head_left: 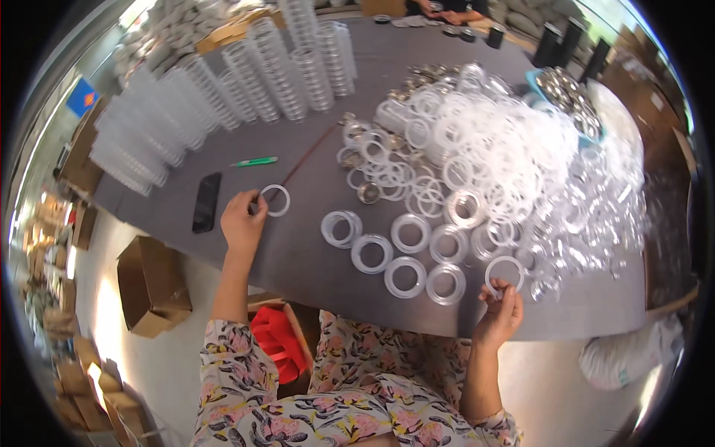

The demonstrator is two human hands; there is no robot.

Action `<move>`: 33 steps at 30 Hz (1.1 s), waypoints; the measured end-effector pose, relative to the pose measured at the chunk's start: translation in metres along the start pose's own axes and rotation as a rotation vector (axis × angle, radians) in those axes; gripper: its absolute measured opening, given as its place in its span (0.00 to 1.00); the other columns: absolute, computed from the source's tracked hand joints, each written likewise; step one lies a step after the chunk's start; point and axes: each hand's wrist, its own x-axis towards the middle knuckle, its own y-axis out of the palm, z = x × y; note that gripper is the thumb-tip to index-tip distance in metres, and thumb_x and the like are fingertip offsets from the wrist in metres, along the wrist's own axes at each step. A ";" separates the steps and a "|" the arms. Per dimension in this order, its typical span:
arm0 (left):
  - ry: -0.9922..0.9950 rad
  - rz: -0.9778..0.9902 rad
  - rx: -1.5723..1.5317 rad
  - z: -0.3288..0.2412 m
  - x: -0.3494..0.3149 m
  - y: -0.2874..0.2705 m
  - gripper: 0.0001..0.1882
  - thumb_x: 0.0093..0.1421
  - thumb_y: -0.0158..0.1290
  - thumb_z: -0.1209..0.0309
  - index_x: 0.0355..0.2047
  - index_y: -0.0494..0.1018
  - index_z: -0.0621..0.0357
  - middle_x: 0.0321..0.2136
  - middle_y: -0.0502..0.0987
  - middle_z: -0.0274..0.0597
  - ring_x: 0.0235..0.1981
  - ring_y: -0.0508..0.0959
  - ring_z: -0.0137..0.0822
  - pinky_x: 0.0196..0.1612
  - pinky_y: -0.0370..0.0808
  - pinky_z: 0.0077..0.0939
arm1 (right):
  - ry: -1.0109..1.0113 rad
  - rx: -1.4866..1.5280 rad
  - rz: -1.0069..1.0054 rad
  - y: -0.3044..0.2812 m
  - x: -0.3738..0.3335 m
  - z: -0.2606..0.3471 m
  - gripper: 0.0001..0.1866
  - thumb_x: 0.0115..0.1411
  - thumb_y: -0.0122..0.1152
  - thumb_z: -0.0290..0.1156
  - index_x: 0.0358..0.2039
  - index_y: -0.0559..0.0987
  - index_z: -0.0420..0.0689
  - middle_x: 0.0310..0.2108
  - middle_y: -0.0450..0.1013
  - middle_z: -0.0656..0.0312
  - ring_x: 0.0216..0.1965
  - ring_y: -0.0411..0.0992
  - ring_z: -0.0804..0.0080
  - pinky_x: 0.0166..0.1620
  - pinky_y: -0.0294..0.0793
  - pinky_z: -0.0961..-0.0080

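Note:
My left hand [244, 218] pinches a white plastic ring [287, 201] by its edge, over the left part of the grey table. Between thumb and fingers of my right hand [500, 311] is another ring, a translucent one [505, 260], held near the table's front edge. Short stacks of clear rings [371, 254] stand in rough rows between my hands. Behind them spreads a big heap of loose white rings [495, 138], with clear plastic pieces [596, 216] on its right side. A dark phone [207, 203] and a green pen-like tool [255, 162] lie beyond my left hand.
Tall stacks of clear round parts [279, 71] line the far left of the table [313, 153]. A blue basin [593, 134] holds shiny metal parts at the right. Below the edge sits an open box with red material [277, 343]. Another person's hands [445, 15] show at the far side.

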 end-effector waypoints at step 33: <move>0.925 0.572 -0.404 -0.296 -0.043 0.111 0.07 0.47 0.57 0.72 0.29 0.74 0.53 0.27 0.68 0.36 0.34 0.69 0.39 0.37 0.67 0.35 | -0.066 -0.174 -0.010 -0.049 -0.013 -0.033 0.15 0.66 0.44 0.32 0.41 0.74 0.33 0.37 0.73 0.54 0.36 0.72 0.71 0.39 0.71 0.76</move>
